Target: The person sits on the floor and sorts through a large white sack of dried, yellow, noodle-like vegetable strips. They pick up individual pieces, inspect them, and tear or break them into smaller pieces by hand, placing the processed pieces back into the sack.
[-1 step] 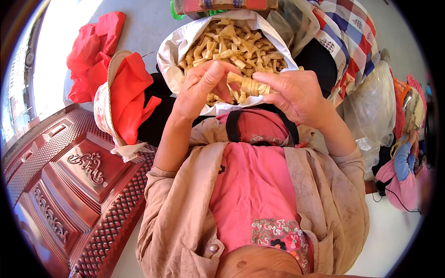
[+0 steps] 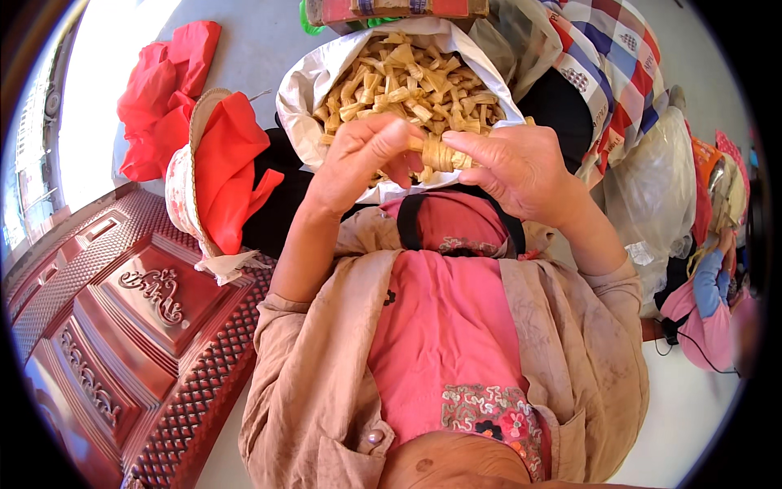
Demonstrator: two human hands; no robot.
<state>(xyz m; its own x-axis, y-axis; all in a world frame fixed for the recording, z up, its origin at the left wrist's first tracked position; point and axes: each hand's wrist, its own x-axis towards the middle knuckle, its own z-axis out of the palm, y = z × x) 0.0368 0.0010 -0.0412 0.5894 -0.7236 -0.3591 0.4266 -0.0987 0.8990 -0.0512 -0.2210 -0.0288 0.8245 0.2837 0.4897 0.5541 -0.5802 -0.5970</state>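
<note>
Between my two hands is a small tan bundle, wound round with a dry, flat strip; its exact kind I cannot make out. My right hand grips its right end, thumb laid along it. At the left end, my left hand has its thumb and fingers pinched together, meeting the bundle. Just beyond and beneath the hands lies a white sack with its mouth wide apart, full of similar yellowish dried knotted pieces.
Left are a red cloth, a hat with red fabric and a dark red carved panel. A box stands behind the sack. Right are a checked cloth bag, clear plastic and a person in pink.
My left hand's fingers have come down and closed at the bundle's left end, where they were raised and apart. The right hand keeps its grip, shifted slightly.
</note>
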